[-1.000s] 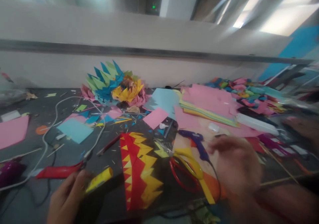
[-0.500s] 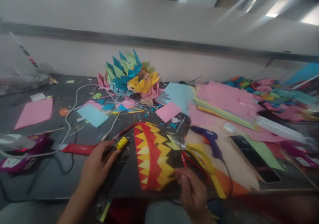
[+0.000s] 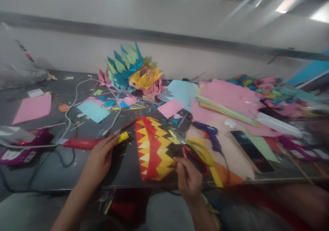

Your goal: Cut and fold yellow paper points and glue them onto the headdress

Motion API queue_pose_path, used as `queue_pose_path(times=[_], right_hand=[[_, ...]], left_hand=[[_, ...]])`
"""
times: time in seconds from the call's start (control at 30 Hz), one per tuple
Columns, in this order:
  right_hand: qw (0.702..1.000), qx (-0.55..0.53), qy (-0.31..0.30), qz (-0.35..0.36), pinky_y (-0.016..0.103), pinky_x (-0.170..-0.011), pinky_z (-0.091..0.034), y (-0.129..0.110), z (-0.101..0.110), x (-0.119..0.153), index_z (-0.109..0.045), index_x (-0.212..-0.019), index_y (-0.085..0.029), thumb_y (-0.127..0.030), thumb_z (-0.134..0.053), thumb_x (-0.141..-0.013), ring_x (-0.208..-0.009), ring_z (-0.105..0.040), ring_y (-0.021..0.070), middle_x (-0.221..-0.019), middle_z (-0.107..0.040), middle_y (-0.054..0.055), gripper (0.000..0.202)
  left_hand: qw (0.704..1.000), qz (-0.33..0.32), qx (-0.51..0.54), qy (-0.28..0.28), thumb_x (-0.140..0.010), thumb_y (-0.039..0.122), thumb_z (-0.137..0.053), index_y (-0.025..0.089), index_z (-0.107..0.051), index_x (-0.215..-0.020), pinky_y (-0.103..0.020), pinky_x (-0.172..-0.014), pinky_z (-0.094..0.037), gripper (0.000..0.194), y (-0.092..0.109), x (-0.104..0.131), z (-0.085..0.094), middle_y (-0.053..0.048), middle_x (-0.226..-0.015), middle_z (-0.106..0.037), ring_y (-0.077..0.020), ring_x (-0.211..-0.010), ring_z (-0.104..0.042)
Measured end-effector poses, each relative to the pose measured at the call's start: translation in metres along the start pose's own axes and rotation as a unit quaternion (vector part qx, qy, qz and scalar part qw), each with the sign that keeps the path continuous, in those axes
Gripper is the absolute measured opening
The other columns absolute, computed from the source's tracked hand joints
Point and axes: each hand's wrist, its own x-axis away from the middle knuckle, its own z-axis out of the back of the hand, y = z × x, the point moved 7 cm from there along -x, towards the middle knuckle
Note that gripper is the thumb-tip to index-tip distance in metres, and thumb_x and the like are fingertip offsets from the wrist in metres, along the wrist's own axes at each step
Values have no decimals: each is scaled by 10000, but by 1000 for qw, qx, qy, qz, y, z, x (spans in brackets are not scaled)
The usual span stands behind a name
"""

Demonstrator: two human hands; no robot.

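Note:
My left hand (image 3: 99,157) is closed over a small yellow cylinder (image 3: 123,136), most of it hidden under the fingers. Beside that hand lies a red handle (image 3: 82,143) with a white cable; whether the two join cannot be seen. A folded paper piece (image 3: 151,148) with red and yellow zigzag points lies flat between my hands. Its lower right edge is pinched by my right hand (image 3: 189,178), thumb against fingers. Just past the right hand are yellow-handled scissors (image 3: 205,154) and a dark blue glue gun (image 3: 212,135).
Spiky paper crowns (image 3: 133,71) are heaped at the back. Stacked coloured sheets (image 3: 226,95) and a phone (image 3: 252,152) lie to the right. Purple devices (image 3: 28,148) and a looping white cable (image 3: 68,118) are on the left. Paper scraps litter the middle.
The whole scene has shifted up and slightly left in view. My left fingers now cover more of the yellow cylinder. My right hand keeps its pinch on the paper's edge.

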Motion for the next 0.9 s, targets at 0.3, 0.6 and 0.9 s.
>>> queue_pose_path(times=[0.3, 0.6, 0.9], right_hand=[[1000, 0, -7, -9, 203, -488, -479, 3, 0, 1, -614, -893, -164, -149, -445, -845, -527, -587, 106, -697, -645, 34, 176], [995, -17, 23, -93, 208, -462, -473, 20, 2, 8, -645, -832, -159, -264, -472, -853, -470, -545, 98, -608, -615, 22, 204], [983, -2, 57, -175, 214, -469, -462, 34, 17, 4, -643, -878, -136, -327, -504, -850, -491, -547, 95, -654, -626, 34, 238]], left_hand=[[1000, -3, 19, 4, -801, 40, -305, 171, -518, -1173, -394, -1013, -395, 449, -3, 3, 1, -92, -1320, -469, -199, -1212, -449], [999, 14, 24, 35, -862, 101, -377, 163, -587, -1024, -361, -924, -456, 273, 3, -1, 9, -88, -1144, -596, -180, -1055, -545], [995, -79, -43, 47, -847, 129, -493, 173, -615, -952, -366, -832, -461, 167, 34, -5, 8, -67, -1012, -650, -190, -931, -571]])
